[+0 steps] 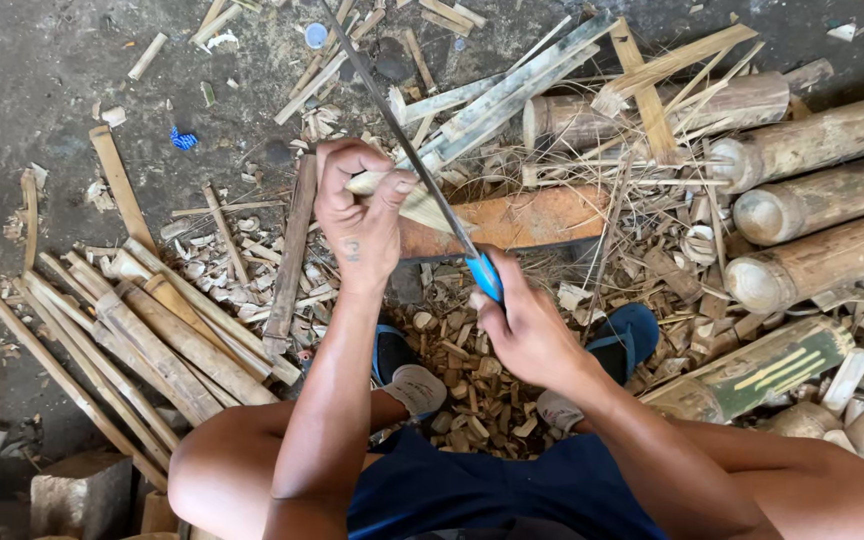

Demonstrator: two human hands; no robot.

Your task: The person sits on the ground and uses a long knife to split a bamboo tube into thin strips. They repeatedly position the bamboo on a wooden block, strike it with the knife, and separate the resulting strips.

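Note:
My left hand point(357, 215) grips a pale split bamboo strip point(427, 208) and presses it onto a flat orange-brown wooden block point(537, 218). My right hand point(522, 325) is closed on the blue handle point(485, 275) of a hand saw. Its long thin blade point(392, 125) slants up and to the left, crossing the strip just beside my left thumb. My knees and blue sandals point(632, 335) sit below the hands.
Thick round bamboo poles point(812, 200) are stacked at the right. Split bamboo slats point(152, 340) lie in a bundle at the left. Short offcuts and shavings point(467, 390) cover the ground between my feet. A stone block point(77, 490) sits at the lower left.

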